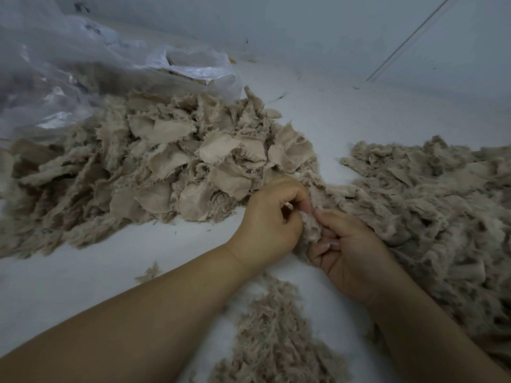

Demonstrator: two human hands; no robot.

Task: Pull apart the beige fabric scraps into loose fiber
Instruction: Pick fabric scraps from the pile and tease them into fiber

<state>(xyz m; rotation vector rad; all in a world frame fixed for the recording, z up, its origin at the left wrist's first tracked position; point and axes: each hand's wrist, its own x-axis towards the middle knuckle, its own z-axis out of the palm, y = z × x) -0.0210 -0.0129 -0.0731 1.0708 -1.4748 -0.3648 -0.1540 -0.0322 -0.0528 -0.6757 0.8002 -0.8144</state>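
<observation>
A big heap of beige fabric scraps [166, 167] with frayed edges covers the left and middle of the white surface. My left hand [268, 219] and my right hand [351, 255] meet at the centre, both pinching one small beige scrap [311, 225] between thumbs and fingers. A mound of pulled-apart fiber [431, 211] spreads to the right of my right hand. A smaller pile of loose fiber [276, 335] lies below my wrists, near the bottom edge.
A crumpled clear plastic bag [83, 73] holding more scraps lies at the upper left. The white surface [345, 111] runs back to a pale wall with a thin rod [409, 40] leaning at the upper right. A stray tuft [149, 272] sits by my left forearm.
</observation>
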